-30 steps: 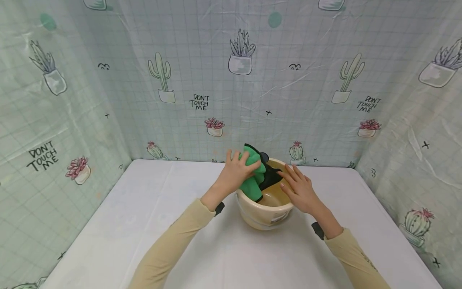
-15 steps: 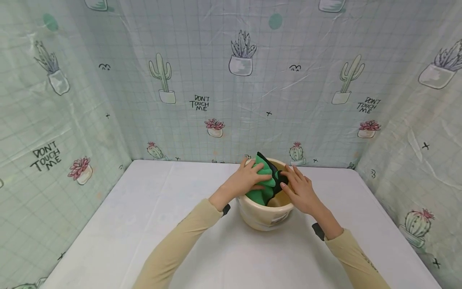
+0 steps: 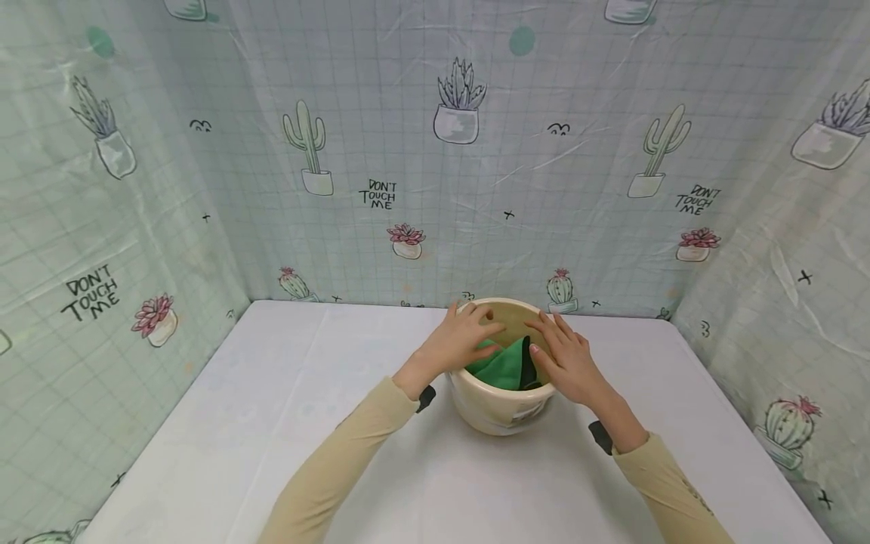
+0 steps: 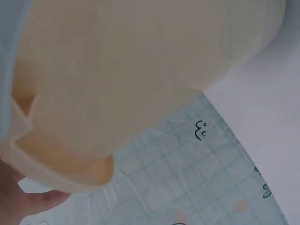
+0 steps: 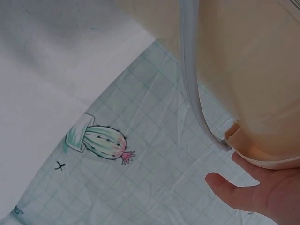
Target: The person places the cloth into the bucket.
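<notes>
A cream plastic bucket (image 3: 484, 408) stands on the white table in the head view. Inside it lies a crumpled green cloth item (image 3: 503, 368) with black edging; its lower part is hidden behind the near wall. Over the bucket's left rim, my left hand (image 3: 457, 341) has its fingers loosely bent, with nothing between them. My right hand (image 3: 569, 364) rests at the right rim, fingers extended over the opening. In the right wrist view, the bucket's pale grey handle (image 5: 188, 70) hangs down beside the outer wall, and the right thumb sticks out below the rim.
The white table (image 3: 340, 378) reaches back to a curtain (image 3: 510, 174) printed with cacti, which also closes in both sides. The bucket stands close to the table's back edge. A dark strap piece (image 3: 601, 437) shows at the right wrist.
My left hand has moved right and let go of the green cloth item, which has dropped from above the rim down into the bucket. The right hand has stayed at the rim.
</notes>
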### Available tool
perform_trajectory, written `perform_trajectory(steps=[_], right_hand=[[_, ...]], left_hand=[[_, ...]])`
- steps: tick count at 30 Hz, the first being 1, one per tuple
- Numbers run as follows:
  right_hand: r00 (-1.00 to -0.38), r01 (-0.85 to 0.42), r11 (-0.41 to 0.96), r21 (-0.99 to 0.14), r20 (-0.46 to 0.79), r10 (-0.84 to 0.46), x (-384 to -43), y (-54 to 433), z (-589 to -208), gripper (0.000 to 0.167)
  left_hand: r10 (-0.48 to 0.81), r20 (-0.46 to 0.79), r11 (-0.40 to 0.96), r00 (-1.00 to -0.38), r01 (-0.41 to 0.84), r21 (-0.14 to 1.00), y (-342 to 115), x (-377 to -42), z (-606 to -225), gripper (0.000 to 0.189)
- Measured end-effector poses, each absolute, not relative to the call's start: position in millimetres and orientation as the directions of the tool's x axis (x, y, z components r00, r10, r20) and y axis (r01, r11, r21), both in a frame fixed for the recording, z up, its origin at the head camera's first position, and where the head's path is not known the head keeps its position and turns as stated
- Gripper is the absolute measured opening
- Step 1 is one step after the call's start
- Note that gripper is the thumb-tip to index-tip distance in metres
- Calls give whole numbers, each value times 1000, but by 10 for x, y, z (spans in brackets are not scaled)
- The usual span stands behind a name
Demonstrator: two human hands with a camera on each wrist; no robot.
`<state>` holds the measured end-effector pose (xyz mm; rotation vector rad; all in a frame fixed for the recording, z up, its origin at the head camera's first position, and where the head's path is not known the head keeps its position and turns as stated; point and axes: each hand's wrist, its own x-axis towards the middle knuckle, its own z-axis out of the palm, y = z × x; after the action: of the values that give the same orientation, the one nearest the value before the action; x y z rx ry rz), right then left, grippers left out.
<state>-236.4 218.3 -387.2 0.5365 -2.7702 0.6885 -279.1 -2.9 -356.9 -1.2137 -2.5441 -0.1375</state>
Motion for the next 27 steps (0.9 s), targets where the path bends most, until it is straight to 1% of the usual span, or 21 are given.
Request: perform_trajectory(steps=[4, 7, 10, 12, 14, 16, 20, 23, 27], right_hand=[[-907, -377, 838, -395, 339, -248, -2337, 2189, -3884, 43], [-898, -342, 851, -399, 404, -171, -2289, 2208, -3918, 41], [-862, -349, 821, -451, 499, -93, -2244, 2234, -3968, 37], [-846, -362, 788, -499, 530, -53, -2215, 2266, -4004, 36], [-860, -344, 766, -542, 510, -26, -2183, 2312, -4040, 38], [-889, -296, 772, -562, 457, -8, -2138, 2369, -4077, 42], [-929, -208, 822, -530, 371, 4, -2027, 2490, -4176, 46], [-930, -200, 852, -484, 366, -11, -1938, 2588, -4260, 45], [-924, -212, 904, -373, 377, -61, -1836, 2719, -4367, 43]], left_hand=[[714, 368, 655, -595, 754, -51, -116, -2749, -3584, 30], [695, 434, 655, -573, 754, -53, -211, -2696, -3639, 27], [662, 504, 660, -555, 751, -40, -343, -2633, -3716, 23], [639, 537, 667, -551, 744, -30, -454, -2584, -3766, 22], [612, 546, 692, -572, 721, -21, -577, -2530, -3811, 23], [590, 553, 714, -589, 700, -16, -708, -2472, -3846, 25], [552, 561, 751, -618, 660, -11, -964, -2368, -3902, 28], [527, 570, 774, -630, 633, -17, -1142, -2302, -3945, 29], [486, 584, 801, -650, 599, 0, -1364, -2230, -4034, 33]])
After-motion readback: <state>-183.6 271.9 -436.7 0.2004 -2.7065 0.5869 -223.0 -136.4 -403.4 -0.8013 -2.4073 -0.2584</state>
